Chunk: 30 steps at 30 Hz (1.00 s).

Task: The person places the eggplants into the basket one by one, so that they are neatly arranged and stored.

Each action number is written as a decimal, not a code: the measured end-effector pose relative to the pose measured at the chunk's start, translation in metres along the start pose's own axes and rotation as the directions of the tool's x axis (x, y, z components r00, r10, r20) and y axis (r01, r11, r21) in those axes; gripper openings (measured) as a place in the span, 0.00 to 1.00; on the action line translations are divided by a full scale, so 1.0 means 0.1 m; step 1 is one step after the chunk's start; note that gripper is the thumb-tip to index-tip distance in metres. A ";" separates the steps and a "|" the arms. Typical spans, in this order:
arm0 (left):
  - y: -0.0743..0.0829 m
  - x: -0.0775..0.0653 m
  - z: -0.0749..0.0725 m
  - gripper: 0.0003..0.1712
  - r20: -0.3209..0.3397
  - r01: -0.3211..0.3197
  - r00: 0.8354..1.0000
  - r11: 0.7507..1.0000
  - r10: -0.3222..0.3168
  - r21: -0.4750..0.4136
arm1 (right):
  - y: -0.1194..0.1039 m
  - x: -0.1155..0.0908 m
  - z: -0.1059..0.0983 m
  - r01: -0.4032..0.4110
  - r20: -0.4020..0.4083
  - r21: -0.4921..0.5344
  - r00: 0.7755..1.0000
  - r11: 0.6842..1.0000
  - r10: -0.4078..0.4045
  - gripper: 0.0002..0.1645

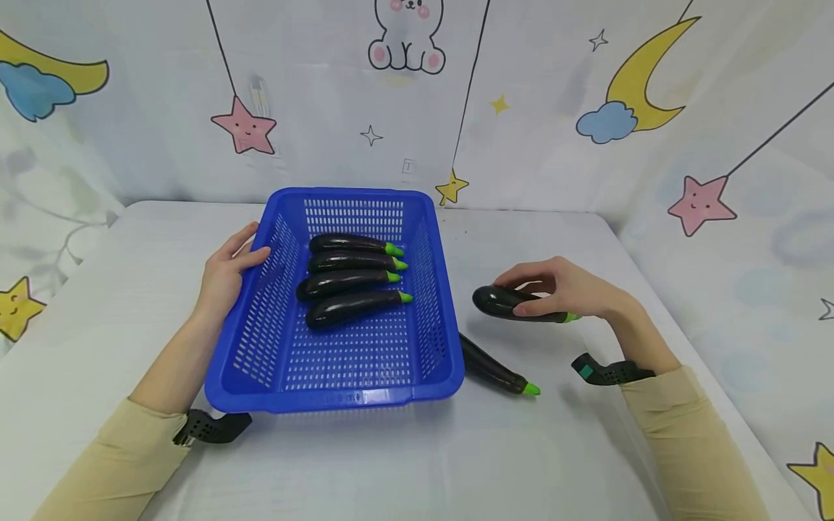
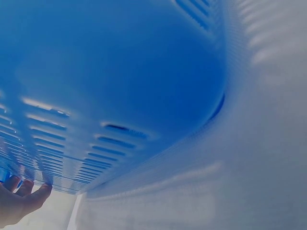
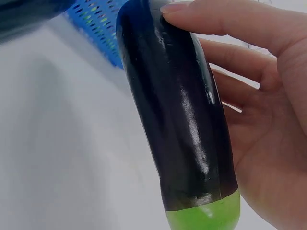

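Observation:
A blue plastic basket [image 1: 352,397] with slotted walls stands on the table. Inside it several dark eggplants [image 1: 355,309] with green stem ends lie side by side. My left hand [image 1: 224,271] holds the basket's left rim, thumb over the edge; in the left wrist view its fingers [image 2: 36,196] lie against the slotted outer wall. To the right of the basket, my right hand [image 1: 554,286] grips another eggplant [image 3: 180,120] between thumb and fingers, its green end toward the wrist. One more eggplant [image 1: 495,367] lies on the table, its left end hidden by the basket.
A white covered table [image 1: 521,449] carries everything. Behind it hangs a pale curtain [image 1: 313,87] printed with stars, moons and a bear. Black bands with small cameras sit on the left wrist [image 1: 211,427] and the right wrist [image 1: 612,372].

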<state>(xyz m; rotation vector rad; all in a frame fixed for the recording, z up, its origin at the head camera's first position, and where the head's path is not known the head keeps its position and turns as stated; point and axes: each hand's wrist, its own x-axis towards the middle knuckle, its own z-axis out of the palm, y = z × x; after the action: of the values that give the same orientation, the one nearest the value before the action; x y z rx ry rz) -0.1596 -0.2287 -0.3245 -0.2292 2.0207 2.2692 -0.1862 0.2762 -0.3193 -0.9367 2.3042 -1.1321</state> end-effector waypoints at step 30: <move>0.00 0.01 0.00 0.40 0.000 -0.008 1.000 0.999 0.008 0.032 | -0.87 0.72 -0.18 0.100 0.055 -0.085 0.994 0.991 -0.096 0.22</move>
<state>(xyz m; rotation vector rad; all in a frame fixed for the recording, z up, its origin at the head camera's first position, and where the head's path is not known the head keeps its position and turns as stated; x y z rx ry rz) -0.1604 -0.2292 -0.3249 -0.2192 2.0603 2.2399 -0.2126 0.1950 -0.2432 -1.1096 2.3055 -1.0398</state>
